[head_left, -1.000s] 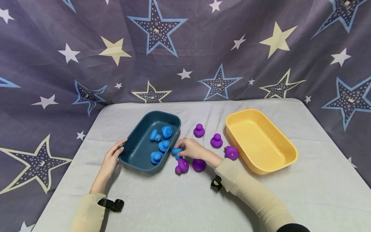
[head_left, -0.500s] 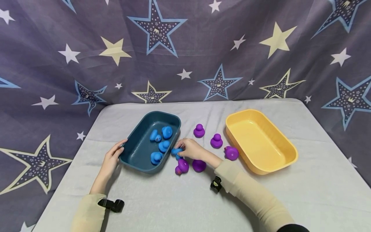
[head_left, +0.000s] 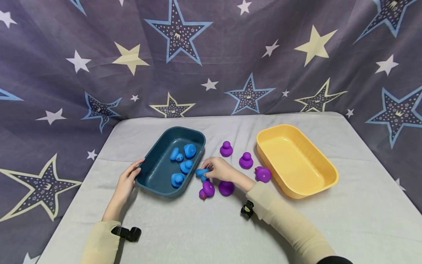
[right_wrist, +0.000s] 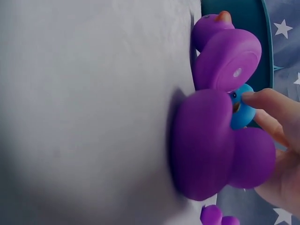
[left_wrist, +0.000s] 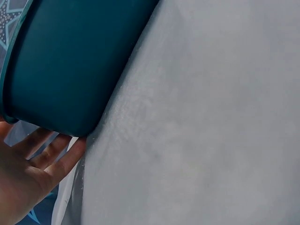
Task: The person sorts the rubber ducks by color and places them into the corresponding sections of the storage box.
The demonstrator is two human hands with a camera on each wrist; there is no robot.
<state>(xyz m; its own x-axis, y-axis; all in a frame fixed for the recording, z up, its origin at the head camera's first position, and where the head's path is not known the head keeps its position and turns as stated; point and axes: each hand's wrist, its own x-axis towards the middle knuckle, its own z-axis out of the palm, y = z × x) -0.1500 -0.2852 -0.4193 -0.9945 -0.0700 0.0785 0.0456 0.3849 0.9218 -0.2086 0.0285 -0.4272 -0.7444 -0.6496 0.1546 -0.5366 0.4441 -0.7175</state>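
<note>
Since half a second ago the blue duck (head_left: pixel 201 172) has barely shifted, tipping slightly in the right hand (head_left: pixel 220 169), whose curled fingers pinch it just outside the teal tray (head_left: pixel 155 179). Its long axis points left at the tray's near rim, touching or almost so. The left hand (head_left: pixel 126 180), fingers relaxed, rests against the tray's outer corner. Purple ducks (head_left: pixel 207 189) crowd below; open cloth lies beyond.

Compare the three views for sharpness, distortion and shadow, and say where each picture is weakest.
Head view: evenly lit and sharp, table edges bowed by the wide lens. Left wrist view: the dark teal plastic tray looms close, the grey cloth soft and featureless. Right wrist view: the purple rubber ducks fill the frame, slightly blurred, casting a dark shadow on the cloth.
</note>
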